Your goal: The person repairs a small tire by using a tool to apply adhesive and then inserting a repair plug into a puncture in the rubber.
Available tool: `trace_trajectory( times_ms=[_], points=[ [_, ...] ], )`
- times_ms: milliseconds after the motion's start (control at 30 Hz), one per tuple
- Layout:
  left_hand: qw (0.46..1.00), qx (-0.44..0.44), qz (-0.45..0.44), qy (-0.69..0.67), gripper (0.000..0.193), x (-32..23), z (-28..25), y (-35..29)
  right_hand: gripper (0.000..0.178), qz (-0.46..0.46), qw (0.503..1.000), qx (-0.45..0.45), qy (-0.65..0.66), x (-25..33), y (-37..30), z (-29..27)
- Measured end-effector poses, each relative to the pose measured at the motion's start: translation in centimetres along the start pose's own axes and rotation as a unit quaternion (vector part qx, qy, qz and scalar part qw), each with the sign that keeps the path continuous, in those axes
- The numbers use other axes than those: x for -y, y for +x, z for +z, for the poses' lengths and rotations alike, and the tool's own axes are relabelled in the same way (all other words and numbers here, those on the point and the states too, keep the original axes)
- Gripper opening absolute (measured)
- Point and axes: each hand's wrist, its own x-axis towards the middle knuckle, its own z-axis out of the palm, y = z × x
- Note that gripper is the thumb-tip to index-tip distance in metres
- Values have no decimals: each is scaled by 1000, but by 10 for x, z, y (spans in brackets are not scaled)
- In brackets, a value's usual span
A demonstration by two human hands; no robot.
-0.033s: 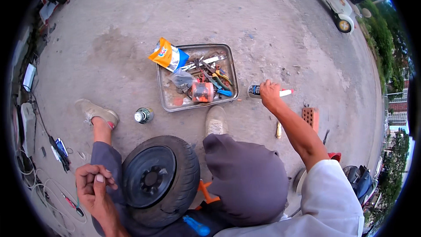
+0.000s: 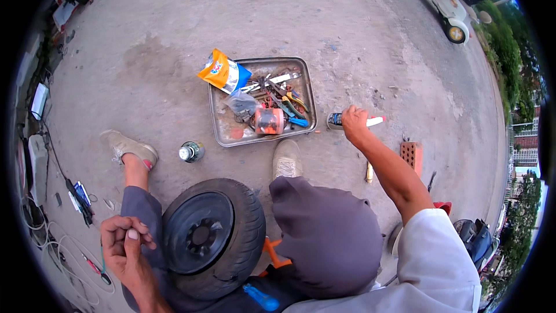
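Note:
Out to the right of the tray, my right hand (image 2: 354,119) is closed around a dark bottle (image 2: 335,120) with a white and red tip (image 2: 375,121). The bottle is sideways at ground level; my fingers hide its middle. Palm up at lower left, my left hand (image 2: 128,249) has curled fingers with the thumb over them. Whether anything small is inside them cannot be seen. Beside it, a tyre on a dark wheel rim (image 2: 200,233) leans between my legs. A metal tray (image 2: 223,134) holds pliers (image 2: 296,102), a clear orange-tinted jar (image 2: 269,121) and an orange, white and blue pouch (image 2: 225,72).
A glass jar with a silver lid (image 2: 191,152) stands left of my shoe. A small brass-coloured cylinder (image 2: 369,173) and a perforated brick (image 2: 411,157) lie at right. A blue-handled tool (image 2: 260,298) rests on my lap. Cables (image 2: 63,249) run along the left. A person sits on a scooter (image 2: 443,3) far right.

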Motion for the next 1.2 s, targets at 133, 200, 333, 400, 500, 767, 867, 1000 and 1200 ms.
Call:
trace_trajectory(
  times_ms=[133, 200, 333, 400, 500, 767, 867, 1000, 1200],
  points=[
    [999, -33, -10, 5, 12, -1, -4, -3, 23, -20, 995, -31, -93, 35, 11, -18],
    [999, -32, 6, 1, 14, -1, -8, -5, 21, -38, 994, -48, -90, 33, 13, -37],
    [1000, -22, 8, 2, 14, -2, -6, -4, 33, -114, 988, -102, 23, 35, 23, -65],
    [1000, -15, 12, 0, 14, -4, -5, -6, 42, -124, 981, -115, 94, 50, 25, -87],
    [1000, -12, 9, -10, 16, -4, -5, -4, 86, -170, 913, -1, 371, 87, 28, -107],
    [1000, -24, -6, -9, 17, -6, -2, -8, 100, -165, 846, 60, 504, 149, 37, -110],
    [999, -31, -2, 12, 17, -8, -3, -10, 91, -139, 869, 43, 474, 151, 20, -148],
    [999, -22, 9, 24, 17, -9, 0, -10, 77, -196, 894, -86, 393, 158, 12, -161],
    [1000, -17, 7, 19, 18, -7, 3, -8, 74, -226, 885, -181, 365, 200, 14, -184]
  ],
)
